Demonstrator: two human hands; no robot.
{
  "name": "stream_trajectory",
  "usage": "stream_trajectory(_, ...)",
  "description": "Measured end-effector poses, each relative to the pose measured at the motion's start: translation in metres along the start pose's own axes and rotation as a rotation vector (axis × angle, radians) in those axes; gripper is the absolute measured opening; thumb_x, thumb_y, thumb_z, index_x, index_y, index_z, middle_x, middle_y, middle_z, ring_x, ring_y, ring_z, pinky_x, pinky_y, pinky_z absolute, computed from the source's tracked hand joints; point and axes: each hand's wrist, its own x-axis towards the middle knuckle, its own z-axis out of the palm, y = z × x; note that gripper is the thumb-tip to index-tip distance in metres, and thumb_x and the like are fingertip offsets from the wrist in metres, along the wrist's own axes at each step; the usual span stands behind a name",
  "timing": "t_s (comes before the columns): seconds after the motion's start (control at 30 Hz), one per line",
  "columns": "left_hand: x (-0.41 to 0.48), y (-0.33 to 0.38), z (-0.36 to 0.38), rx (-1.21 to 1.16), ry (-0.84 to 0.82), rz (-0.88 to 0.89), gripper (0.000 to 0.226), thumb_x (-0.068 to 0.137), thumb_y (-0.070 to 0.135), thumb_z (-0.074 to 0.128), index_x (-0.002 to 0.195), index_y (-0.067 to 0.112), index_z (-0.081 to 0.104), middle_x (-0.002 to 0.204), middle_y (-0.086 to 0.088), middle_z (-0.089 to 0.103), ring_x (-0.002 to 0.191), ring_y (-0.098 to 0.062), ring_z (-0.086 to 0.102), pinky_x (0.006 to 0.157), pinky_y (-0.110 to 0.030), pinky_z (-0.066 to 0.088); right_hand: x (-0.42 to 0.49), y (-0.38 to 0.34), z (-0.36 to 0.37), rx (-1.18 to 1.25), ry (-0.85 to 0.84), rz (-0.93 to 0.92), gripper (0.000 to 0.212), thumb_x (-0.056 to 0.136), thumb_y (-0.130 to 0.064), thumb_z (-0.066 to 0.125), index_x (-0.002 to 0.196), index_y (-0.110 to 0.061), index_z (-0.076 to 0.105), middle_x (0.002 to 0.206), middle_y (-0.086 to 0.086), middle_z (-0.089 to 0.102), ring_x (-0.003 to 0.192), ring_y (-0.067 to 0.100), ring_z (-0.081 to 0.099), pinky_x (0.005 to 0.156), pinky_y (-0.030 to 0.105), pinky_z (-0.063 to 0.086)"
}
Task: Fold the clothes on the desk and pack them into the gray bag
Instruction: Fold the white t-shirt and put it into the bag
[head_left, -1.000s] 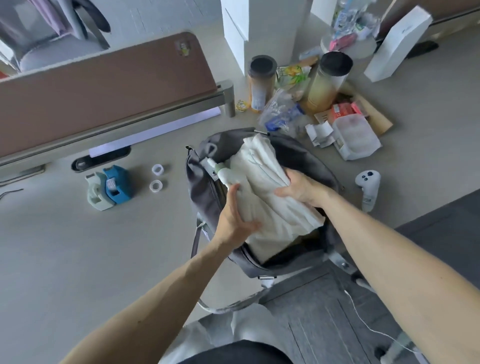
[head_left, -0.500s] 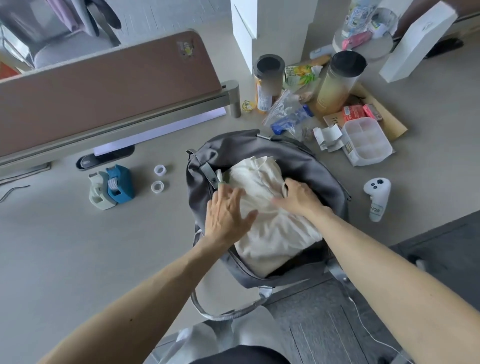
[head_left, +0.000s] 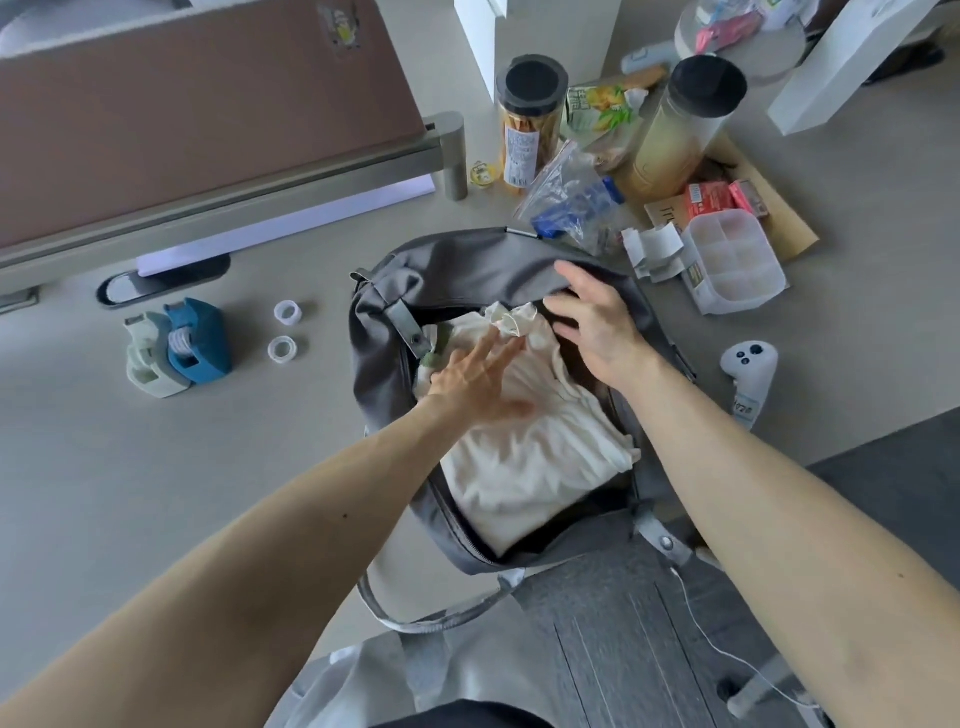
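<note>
The folded white garment lies inside the open gray bag on the worktop, with the left hand flat and spread on it and the right hand open at the rim. A loose bunched corner near the fingertips could, I judge, snag the zipper if not tucked; the bag's bottom is hidden, and the left hand is blurred

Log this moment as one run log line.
cream garment in gray bag | left hand flat on it | right hand at rim

Clothes in bag — tape dispensers left
</note>
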Motion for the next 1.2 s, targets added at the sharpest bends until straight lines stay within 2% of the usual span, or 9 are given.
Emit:
stream_trajectory(0.17,0.011,0.001,0.006,0.022,-0.018,-0.030,0.104,0.077,0.078,0.058,0.153,0.051,-0.007,0.167,0.010,-0.006,0.151,-0.043,0.008,0.113,-0.058,0.034,-0.003,-0.028,-0.002,0.127,0.016,-0.054,0.055,0.094,-0.004,0.056,0.146,-0.017,0.043,0.111,-0.005,0.054,0.107,0.007,0.054,0.103,0.040,0.042)
stream_trajectory(0.3,0.010,0.001,0.001,0.046,0.036,-0.010,0.101,0.076,0.078,0.058,0.154,0.050,-0.001,0.166,0.010,0.004,0.151,-0.039,0.007,0.108,-0.060,0.034,-0.012,-0.018,-0.005,-0.029,-0.068,-0.068,0.069,0.093,-0.010,0.060,0.153,-0.027,0.030,0.138,-0.002,0.050,0.129,0.015,0.048,0.103,0.037,0.041)
stream_trajectory(0.4,-0.001,-0.009,-0.006,0.026,0.069,0.063,0.102,0.074,0.075,0.065,0.153,0.052,0.004,0.165,0.011,0.002,0.150,-0.035,0.014,0.107,-0.064,0.034,-0.026,0.008,-0.008,-0.560,-0.107,-0.120,0.086,0.085,-0.022,0.072,0.155,-0.027,0.023,0.153,0.007,0.037,0.136,0.021,0.043,0.109,0.037,0.040)
stream_trajectory(0.47,-0.013,-0.016,-0.011,0.071,0.032,0.084,0.102,0.077,0.079,0.059,0.154,0.051,-0.002,0.167,0.008,-0.008,0.153,-0.032,0.007,0.112,-0.064,0.026,-0.042,0.032,-0.011,-0.920,-0.219,-0.187,0.097,0.081,-0.042,0.075,0.157,-0.027,0.015,0.159,0.005,0.028,0.144,0.021,0.031,0.116,0.039,0.031)
stream_trajectory(0.57,-0.039,-0.020,-0.009,0.150,-0.051,0.095,0.111,0.071,0.090,0.051,0.156,0.045,-0.005,0.167,-0.001,-0.015,0.154,-0.033,-0.002,0.120,-0.062,0.013,-0.066,0.064,-0.012,-1.275,-0.426,-0.196,0.108,0.077,-0.069,0.064,0.157,-0.033,0.001,0.165,0.001,0.004,0.152,0.023,0.005,0.122,0.047,0.014)
stream_trajectory(0.67,-0.060,-0.020,0.008,0.198,-0.183,0.094,0.131,0.053,0.095,0.059,0.153,0.049,-0.012,0.166,-0.004,-0.018,0.152,-0.039,-0.005,0.120,-0.064,0.006,-0.072,0.086,-0.019,-1.512,-0.425,-0.123,0.111,0.071,-0.086,0.050,0.156,-0.036,-0.002,0.165,-0.003,-0.011,0.152,0.024,-0.009,0.122,0.047,0.003)
stream_trajectory(0.77,-0.061,-0.018,0.027,0.275,-0.169,0.059,0.139,0.048,0.094,0.065,0.150,0.049,-0.019,0.164,-0.007,-0.024,0.150,-0.046,-0.007,0.117,-0.068,0.006,-0.067,0.102,-0.024,-1.589,-0.407,-0.125,0.103,0.077,-0.083,0.047,0.156,-0.038,-0.002,0.164,-0.004,-0.018,0.151,0.023,-0.015,0.121,0.046,-0.003)
stream_trajectory(0.9,-0.060,-0.012,0.041,0.282,-0.162,0.005,0.136,0.057,0.089,0.066,0.151,0.047,-0.022,0.160,-0.008,-0.034,0.149,-0.046,-0.016,0.119,-0.066,0.000,-0.074,0.117,-0.017,-1.637,-0.354,-0.141,0.102,0.079,-0.085,0.039,0.156,-0.035,-0.006,0.163,-0.001,-0.021,0.150,0.024,-0.020,0.121,0.049,-0.009)
stream_trajectory(1.2,-0.076,-0.022,0.049,0.329,-0.035,0.108,0.136,0.054,0.098,0.054,0.154,0.040,-0.017,0.164,-0.004,-0.026,0.152,-0.038,-0.008,0.119,-0.059,-0.001,-0.097,0.120,-0.025,-1.610,-0.249,-0.086,0.098,0.080,-0.082,0.041,0.155,-0.038,-0.004,0.164,-0.002,-0.019,0.150,0.025,-0.021,0.120,0.053,-0.010)
